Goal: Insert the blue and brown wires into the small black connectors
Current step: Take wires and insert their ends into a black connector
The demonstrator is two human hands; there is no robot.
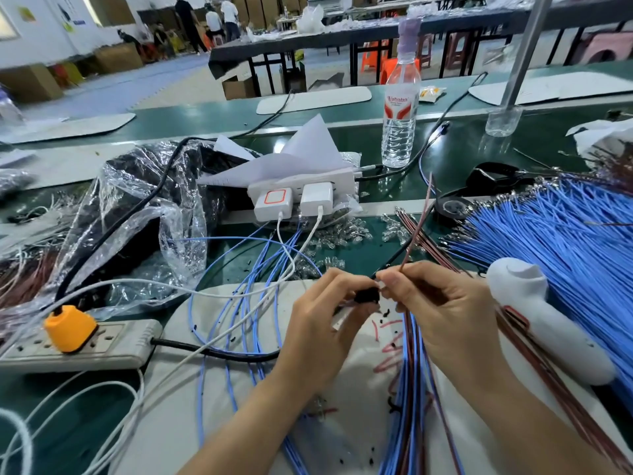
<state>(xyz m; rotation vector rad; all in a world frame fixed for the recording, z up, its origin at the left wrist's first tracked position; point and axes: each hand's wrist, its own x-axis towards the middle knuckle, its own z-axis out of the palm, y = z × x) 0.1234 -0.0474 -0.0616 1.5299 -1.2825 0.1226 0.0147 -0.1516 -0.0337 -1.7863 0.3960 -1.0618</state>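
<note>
Currently the left hand (318,323) pinches the small black connector (368,297); the right hand (448,313), touching it, pinches the brown wire (414,228) above the worktop's (459,156) near edge. The wire is probably light and limp: grip near its tip.

Factory assembly line: long green benches (342,114), wire bundles (548,228).

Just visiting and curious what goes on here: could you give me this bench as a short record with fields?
left hand: grips the connector
right hand: pinches a brown wire beside the connector
connector: black, between both hands
blue wires: big heap at the right
bottle: upright, farther back
power strip: at the left, orange plug in it
</note>
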